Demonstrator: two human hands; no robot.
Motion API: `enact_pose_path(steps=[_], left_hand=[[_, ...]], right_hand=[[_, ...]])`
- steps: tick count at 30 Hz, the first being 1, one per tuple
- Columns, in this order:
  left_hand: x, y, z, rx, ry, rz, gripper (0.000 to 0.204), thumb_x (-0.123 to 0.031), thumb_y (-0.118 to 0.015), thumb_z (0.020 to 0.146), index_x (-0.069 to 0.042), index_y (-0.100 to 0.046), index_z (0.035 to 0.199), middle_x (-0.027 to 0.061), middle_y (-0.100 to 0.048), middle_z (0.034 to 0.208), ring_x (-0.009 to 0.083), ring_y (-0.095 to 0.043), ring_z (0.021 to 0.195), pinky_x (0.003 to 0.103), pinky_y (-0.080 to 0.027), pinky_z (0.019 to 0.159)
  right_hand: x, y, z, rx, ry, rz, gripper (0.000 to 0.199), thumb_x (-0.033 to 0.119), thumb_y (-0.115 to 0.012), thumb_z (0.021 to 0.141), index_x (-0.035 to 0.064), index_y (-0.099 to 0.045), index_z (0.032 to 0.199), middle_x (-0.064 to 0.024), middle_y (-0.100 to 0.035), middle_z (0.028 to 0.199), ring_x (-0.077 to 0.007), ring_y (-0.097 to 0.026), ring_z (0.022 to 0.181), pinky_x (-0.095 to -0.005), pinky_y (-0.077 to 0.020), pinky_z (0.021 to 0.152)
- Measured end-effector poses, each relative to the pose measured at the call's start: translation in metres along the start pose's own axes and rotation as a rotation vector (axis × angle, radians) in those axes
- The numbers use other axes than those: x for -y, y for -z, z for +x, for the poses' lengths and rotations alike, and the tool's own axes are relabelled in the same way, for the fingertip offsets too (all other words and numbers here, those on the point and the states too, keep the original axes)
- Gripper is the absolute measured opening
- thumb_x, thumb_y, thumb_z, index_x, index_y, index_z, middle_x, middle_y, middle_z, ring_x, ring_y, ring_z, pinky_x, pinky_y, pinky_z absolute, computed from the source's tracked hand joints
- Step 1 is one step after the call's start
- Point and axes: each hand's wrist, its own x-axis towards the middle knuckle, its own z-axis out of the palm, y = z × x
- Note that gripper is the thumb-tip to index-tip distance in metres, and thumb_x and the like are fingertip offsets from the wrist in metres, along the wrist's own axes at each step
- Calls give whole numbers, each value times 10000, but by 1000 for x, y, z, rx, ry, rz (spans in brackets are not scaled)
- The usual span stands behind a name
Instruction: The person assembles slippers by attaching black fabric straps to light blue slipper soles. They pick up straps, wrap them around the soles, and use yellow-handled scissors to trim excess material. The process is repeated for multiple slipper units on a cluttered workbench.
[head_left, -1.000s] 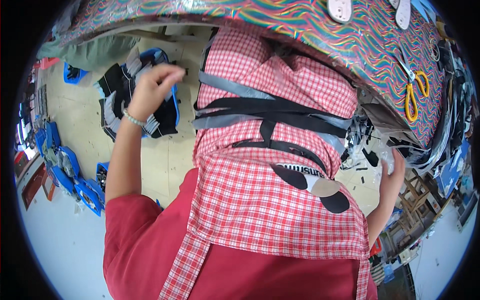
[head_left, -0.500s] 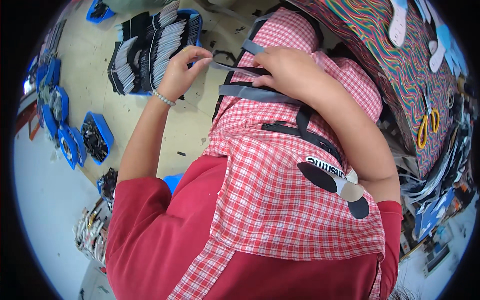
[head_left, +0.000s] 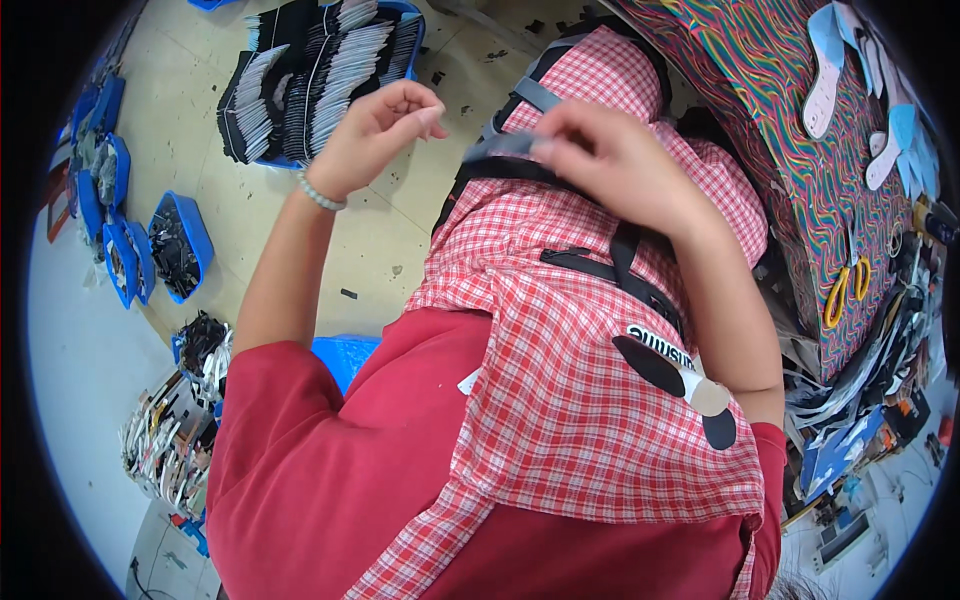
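Note:
Over the lap, my right hand (head_left: 620, 160) has thumb and fingers pinched at the end of a grey strip (head_left: 500, 147), slightly blurred by motion. My left hand (head_left: 370, 140), with a bead bracelet at its wrist, is raised to the left of the lap, apart from the strip. Its fingers are curled and the thumb presses near the forefinger; what they hold, if anything, is too small to make out. Another grey strip (head_left: 538, 95) lies across the checked apron (head_left: 600, 70) farther up, with black material beneath the hands on the lap.
Beyond my left hand, a blue crate (head_left: 412, 45) holds bundled black and grey pieces. Several blue bins (head_left: 200, 245) stand along the left. At the right, a table with a patterned cover (head_left: 760, 110) bears pale blue and white cut pieces (head_left: 825, 75); yellow-handled scissors (head_left: 848, 290) hang at its side.
My left hand has come off the dark strip it was pinching and moved slightly right. My right hand has shifted right and gathered the grey strip up toward its fingertips.

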Motion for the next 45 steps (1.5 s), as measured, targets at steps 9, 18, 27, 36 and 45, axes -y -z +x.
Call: enact_pose_path(steps=[9,18,27,36,45], left_hand=[[-39,-7,35,-5,-194,-1366,432,-287,-340,1015,43,-445,1274,162,-562,1232,285,-565,1114,386,-473,935],[-11,143,51,-744,-349,-1290,249,-158,-454,976,24,-550,1116,105,-602,981,208,-579,835,341,-520,763],[-86,94,56,-127,-534,-1074,406,-319,-407,999,-63,-449,1311,111,-595,1138,195,-586,865,316,-514,759],[-140,-14,59,-42,-485,-902,460,-335,-367,1003,-51,-364,1365,203,-489,1307,351,-541,1142,436,-443,989],[-73,-1,37,-364,-105,-676,445,-287,-407,1001,87,-481,1231,231,-542,1253,318,-534,1177,415,-425,1018]], right_hand=[[71,26,-45,128,172,7,128,112,-598,868,17,-572,949,-111,-608,842,-227,-618,733,-311,-479,676],[42,67,-150,23,-330,-80,88,63,-629,856,4,-593,911,-15,-568,704,-65,-508,567,-221,-417,515],[39,68,-128,-238,35,-362,280,90,-642,824,9,-607,1090,-122,-634,958,-217,-615,892,-299,-469,801],[66,28,26,-59,96,536,342,221,-620,902,-19,-547,1135,-35,-616,841,-118,-603,720,-243,-488,663],[58,32,10,-441,141,604,163,117,-611,908,-18,-621,998,-24,-638,818,-61,-580,602,-205,-498,593]])
